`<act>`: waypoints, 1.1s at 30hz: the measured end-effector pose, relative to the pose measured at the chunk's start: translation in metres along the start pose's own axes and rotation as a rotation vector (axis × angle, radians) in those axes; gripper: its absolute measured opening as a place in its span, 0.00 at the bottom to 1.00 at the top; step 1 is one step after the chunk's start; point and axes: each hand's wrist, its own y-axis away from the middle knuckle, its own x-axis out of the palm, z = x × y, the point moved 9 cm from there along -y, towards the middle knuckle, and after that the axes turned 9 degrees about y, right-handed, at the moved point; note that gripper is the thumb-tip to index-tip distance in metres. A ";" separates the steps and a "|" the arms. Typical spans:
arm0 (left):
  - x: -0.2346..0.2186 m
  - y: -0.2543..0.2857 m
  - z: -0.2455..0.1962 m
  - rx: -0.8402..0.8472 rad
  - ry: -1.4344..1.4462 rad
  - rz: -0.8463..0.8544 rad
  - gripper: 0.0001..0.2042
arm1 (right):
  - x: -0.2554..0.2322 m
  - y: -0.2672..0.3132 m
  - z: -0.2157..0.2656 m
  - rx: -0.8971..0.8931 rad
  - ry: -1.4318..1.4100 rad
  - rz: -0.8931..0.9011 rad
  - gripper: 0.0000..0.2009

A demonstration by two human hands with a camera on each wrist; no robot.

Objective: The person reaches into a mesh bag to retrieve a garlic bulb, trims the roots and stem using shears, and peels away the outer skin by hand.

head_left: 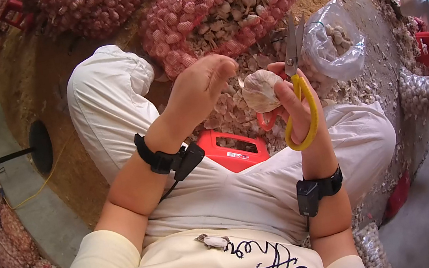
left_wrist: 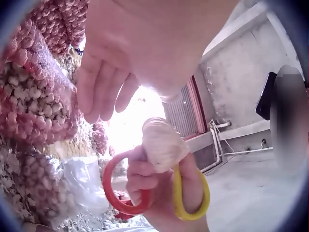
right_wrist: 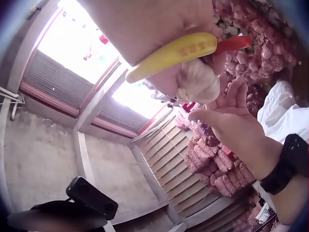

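My right hand holds a whole garlic bulb between thumb and fingers. The same hand also carries a pair of scissors, blades pointing away from me; one handle loop is yellow, the other red. In the left wrist view both handle loops hang around the fingers beside the bulb. My left hand is raised a little to the left of the bulb, its fingers extended and holding nothing. From the right wrist view, the left hand shows its palm close to the bulb.
A torn pink mesh sack of garlic lies ahead, with loose bulbs showing. To its right stands a clear plastic bag holding pale bulbs. Between my legs is a red plastic stool, with garlic skins scattered beyond it.
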 end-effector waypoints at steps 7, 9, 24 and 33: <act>0.046 0.016 -0.007 -0.245 0.498 0.299 0.21 | 0.000 0.002 -0.005 0.012 0.084 0.000 0.20; 0.046 0.015 -0.002 -0.283 0.530 0.328 0.21 | -0.002 0.002 -0.002 0.004 0.133 -0.018 0.20; 0.031 0.013 -0.017 -0.107 0.185 0.192 0.15 | 0.002 0.004 0.000 0.016 0.126 0.003 0.20; 0.030 0.011 -0.007 -0.120 0.292 0.155 0.15 | 0.005 0.001 -0.004 0.016 -0.196 0.050 0.21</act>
